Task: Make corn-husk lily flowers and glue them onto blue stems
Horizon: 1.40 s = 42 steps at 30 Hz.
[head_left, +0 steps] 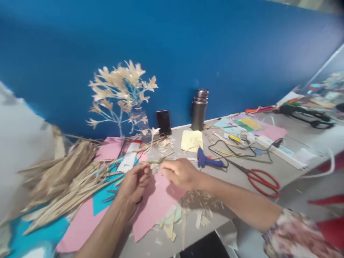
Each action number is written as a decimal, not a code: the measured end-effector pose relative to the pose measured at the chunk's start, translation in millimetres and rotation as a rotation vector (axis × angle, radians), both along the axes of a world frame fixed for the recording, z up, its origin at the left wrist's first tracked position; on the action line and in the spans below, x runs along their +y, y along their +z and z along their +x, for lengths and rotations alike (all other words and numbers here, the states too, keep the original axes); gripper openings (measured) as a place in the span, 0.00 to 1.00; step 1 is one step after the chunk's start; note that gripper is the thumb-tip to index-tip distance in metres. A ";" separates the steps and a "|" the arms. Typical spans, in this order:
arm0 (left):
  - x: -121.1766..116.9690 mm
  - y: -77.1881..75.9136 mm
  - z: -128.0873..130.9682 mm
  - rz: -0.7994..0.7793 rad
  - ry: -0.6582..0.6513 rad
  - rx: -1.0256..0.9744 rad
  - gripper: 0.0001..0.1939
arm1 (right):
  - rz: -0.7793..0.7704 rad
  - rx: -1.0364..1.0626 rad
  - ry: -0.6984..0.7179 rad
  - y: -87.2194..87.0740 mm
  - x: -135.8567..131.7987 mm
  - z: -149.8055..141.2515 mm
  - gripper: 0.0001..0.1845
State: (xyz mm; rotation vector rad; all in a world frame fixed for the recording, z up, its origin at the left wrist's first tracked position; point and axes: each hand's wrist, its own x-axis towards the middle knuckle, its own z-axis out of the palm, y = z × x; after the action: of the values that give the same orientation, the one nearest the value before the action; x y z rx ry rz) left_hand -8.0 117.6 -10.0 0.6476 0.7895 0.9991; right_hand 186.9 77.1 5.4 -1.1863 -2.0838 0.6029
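My left hand [135,182] and my right hand [179,173] meet over a pink paper sheet [154,206] on the grey table [236,186]. Both pinch a thin green-tan stem [158,161] that runs between them and rises to a small dried flower [154,132]. The fingers of each hand are closed on it. Motion blurs the fine detail at the fingertips. Behind the hands stands a small craft tree [122,95] with pale blue branches and tan dried leaves.
A heap of dried straw and husk [61,179] lies left. A blue glue gun [208,161], yellow note pad [191,140], red-handled scissors [262,181], steel flask [199,109], dark phone [163,122], cables, a power strip and coloured papers [248,124] fill the right.
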 end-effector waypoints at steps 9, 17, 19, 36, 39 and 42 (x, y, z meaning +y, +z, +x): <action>-6.6 1.6 7.6 -0.104 -0.038 0.066 0.08 | 0.298 -0.259 0.027 -37.1 1.8 -7.0 0.11; -6.2 -0.5 6.1 -0.120 -0.086 0.079 0.06 | 0.327 -0.251 0.088 -36.9 -1.2 -4.8 0.19; -6.4 -1.2 6.0 -0.099 -0.102 0.072 0.06 | 0.313 -0.267 0.099 -37.5 -1.0 -5.5 0.21; -4.1 -5.4 7.5 -0.007 -0.086 0.050 0.05 | 0.361 -0.213 0.160 -49.9 -0.5 -8.7 0.12; -5.6 -7.0 8.1 0.000 -0.113 0.023 0.05 | 0.288 -0.138 0.110 -51.4 -2.5 -11.0 0.11; -6.4 -8.8 8.7 0.016 -0.126 0.011 0.06 | 0.138 0.061 0.028 -47.7 -4.3 -10.0 0.07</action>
State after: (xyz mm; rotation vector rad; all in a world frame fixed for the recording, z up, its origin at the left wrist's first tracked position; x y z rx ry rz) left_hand 0.7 111.2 -18.8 0.7084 0.7418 0.8889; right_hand 176.9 72.8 -42.3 -1.0500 -2.0584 0.4928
